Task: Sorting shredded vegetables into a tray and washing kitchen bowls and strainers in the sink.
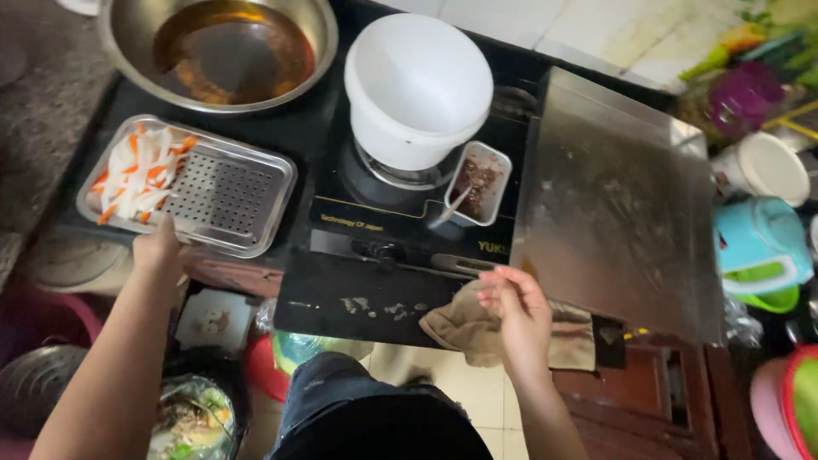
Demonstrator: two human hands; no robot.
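The left hand [158, 249] closes its grip on the near rim of the perforated steel tray [223, 192], steadying the carrot and radish strips [136, 175] heaped at its left end. The right hand [515, 302] hovers loosely curled, holding nothing, just above the brown rag [464, 328] by the stove's near edge.

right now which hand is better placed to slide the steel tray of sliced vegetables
Left. The left hand already touches the near rim of the tray; the right hand hovers apart, over the brown cloth.
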